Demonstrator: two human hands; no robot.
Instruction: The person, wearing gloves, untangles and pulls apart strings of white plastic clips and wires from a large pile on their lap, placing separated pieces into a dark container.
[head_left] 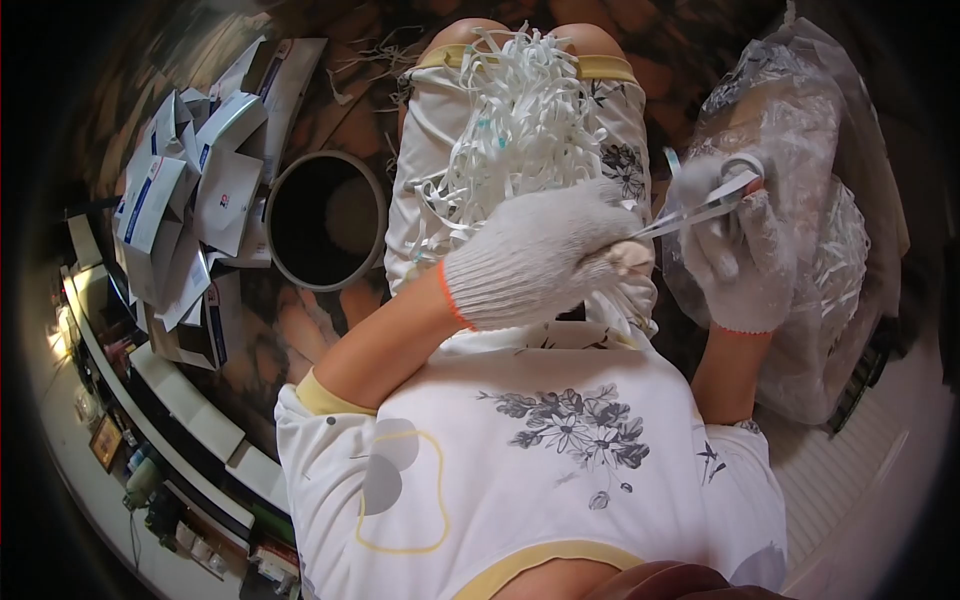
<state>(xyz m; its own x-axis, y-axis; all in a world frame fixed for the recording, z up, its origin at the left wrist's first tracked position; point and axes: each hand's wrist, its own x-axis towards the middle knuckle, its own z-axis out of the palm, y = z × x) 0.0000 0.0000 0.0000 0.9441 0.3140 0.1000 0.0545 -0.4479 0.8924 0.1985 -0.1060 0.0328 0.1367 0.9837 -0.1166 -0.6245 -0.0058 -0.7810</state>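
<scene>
- White shirt (pixel 570 400) printed with grey flowers lies nearest the camera, spreading below both hands; its folds could snag a trailing end if the strips were drawn in toward the body.
- Left hand (pixel 545 255), in a knitted glove with an orange cuff, is closed round a bunch of white strips (pixel 690 215), bare skin showing at its fingertips. Should that fist loosen, the bunch could fan out and tangle.
- Right hand (pixel 745 265), gloved likewise, bends its fingers about the far end of the strips; blur hides how firmly, so whether it pinches them cannot be told. A weak hold there could let the ends slip away.
- Between the hands the strips run straight and look taut. A hard tug might tear a thin one or slide it through the knit.
- Pale loop (pixel 742 162) by the right fingertips is too blurred to name; it could hook a finger.
- Tangled heap (pixel 530 125) of similar strips covers the lap. Pulling one could drag its neighbours along, and parted knees could spill them onto the dark floor (pixel 345 130).
- Clear plastic bag (pixel 800 385), crumpled beside the right hand, could cling to the glove through loose film.
- Round bin (pixel 318 287) and folded cartons (pixel 225 200) stand left; a swinging elbow could topple the pile.
</scene>
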